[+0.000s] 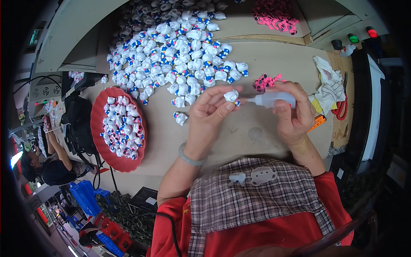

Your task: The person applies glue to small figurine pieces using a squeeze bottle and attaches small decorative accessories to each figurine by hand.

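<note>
Between the thumb and fingers of my left hand (208, 109) is a small white-and-blue figurine (231, 96). My right hand (294, 118) grips a translucent squeeze bottle (272, 100) lying sideways, its narrow tip pointing left at the figurine. The tip is at or very close to the figurine; whether they touch I cannot tell. Just beyond the bottle lies a small heap of pink pieces (266, 82). A large pile of similar figurines (184, 55) spreads over the table's far left, and one loose figurine (180, 118) lies left of my left hand.
A red scalloped tray (96, 124) filled with figurines stands at the left. More pink pieces (276, 17) sit on the far shelf. To the right are a white cloth (327, 81), red-handled scissors (341, 109) and an orange object (318, 123). Another person (51, 165) sits at the far left.
</note>
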{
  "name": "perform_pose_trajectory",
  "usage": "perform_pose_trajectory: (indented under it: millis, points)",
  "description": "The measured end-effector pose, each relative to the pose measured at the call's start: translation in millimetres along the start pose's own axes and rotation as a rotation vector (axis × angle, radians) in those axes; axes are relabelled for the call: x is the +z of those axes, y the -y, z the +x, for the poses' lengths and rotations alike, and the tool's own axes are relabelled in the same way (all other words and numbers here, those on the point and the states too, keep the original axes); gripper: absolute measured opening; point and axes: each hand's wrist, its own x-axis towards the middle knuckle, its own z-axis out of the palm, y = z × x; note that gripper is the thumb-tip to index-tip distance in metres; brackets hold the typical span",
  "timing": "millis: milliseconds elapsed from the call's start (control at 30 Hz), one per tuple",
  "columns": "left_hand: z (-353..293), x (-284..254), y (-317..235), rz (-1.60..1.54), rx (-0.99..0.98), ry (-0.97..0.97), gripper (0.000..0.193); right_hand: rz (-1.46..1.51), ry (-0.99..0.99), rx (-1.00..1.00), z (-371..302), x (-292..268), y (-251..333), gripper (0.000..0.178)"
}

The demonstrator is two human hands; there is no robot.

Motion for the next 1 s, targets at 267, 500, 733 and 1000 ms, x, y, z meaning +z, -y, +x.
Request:
perform_pose_trajectory:
  millis: [267,500,733,1000]
  points:
    - [-1.6,1.7,-2.0,-0.013,-0.001,0.035,0.033,0.101,-0.087,0.046,-2.8,0.1,-0.6,0.032]
    - [0.2,-2.8,-2.6,-0.075,-0.029,0.068,0.033,0.094,-0.083,0.012,-1.5,-1.7,-5.7,0.033]
    - [-0.5,-1.4,-4.3,-0.094,-0.062,0.073,0.032,0.094,-0.077,0.021,-0.6,-0.2,-2.3,0.032]
    - [-0.5,-3.3,-4.1,-0.103,-0.075,0.082,0.034,0.076,-0.082,0.011,-0.7,-1.4,-3.4,0.03]
